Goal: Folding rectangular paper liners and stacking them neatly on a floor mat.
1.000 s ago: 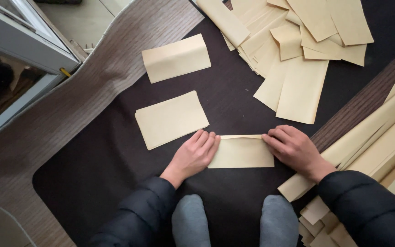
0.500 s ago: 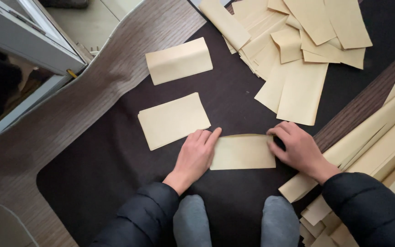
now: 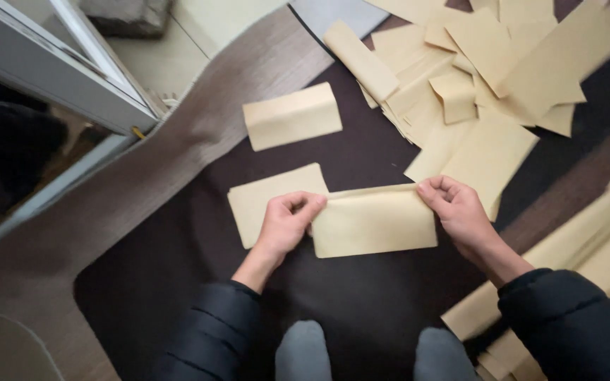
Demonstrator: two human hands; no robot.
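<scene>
Folded rectangular tan paper sheet (image 3: 374,221), now lifted slightly off the dark brown mat (image 3: 361,296) rather than pressed flat as before, pinched at opposite upper corners by left hand (image 3: 287,224) and right hand (image 3: 460,212), beside two flat folded tan sheets (image 3: 269,201).

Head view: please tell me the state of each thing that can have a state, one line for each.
Held sheet: folded, gripped at both upper corners.
Left hand: pinching the sheet's left corner.
Right hand: pinching the sheet's right corner.
Near sheet: flat on the dark mat, partly under the left hand.
Far sheet: folded, lying alone on the mat.
Pile: loose, overlapping, untidy.
</scene>
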